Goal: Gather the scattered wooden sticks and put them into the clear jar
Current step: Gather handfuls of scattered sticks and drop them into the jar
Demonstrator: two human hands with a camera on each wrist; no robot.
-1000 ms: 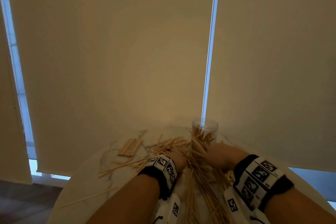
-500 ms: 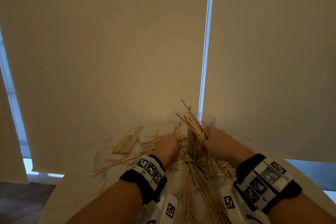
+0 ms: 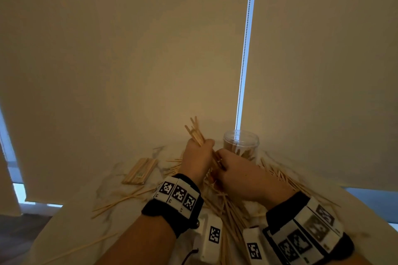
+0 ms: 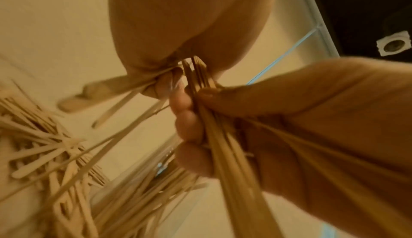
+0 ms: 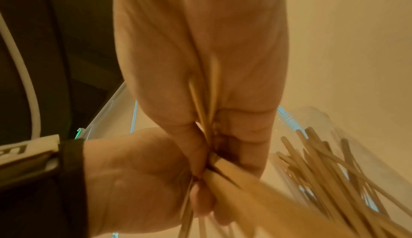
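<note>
Both hands are clamped on one bundle of sticks [image 3: 197, 134], lifted off the table. Left hand [image 3: 197, 158] has its fingers [image 4: 189, 127] curled tight round the upper part, stick tips fanning out above its knuckles. Right hand [image 3: 239, 175] pinches the lower end just below the left fingers. The jar [image 3: 241, 144] stands just beyond the right fingertips, upright, open-topped, already part-filled with sticks.

Risks, as I judge them: the bundle is splayed, not squared up, so stray ends could catch the jar rim and spill back. The jar is light clear plastic; a sideways knock from the bundle could tip it. Thin smooth sticks may slide out of a loosened grip. Sticks already standing in the jar may block new ones.

Materials: pale flat wooden sticks, slim, rounded ends, smooth. Many more lie crisscrossed under and around both hands on the marbled white table [image 3: 71, 232], plus a neat flat stack [image 3: 140, 171] well left of the left fingers.
</note>
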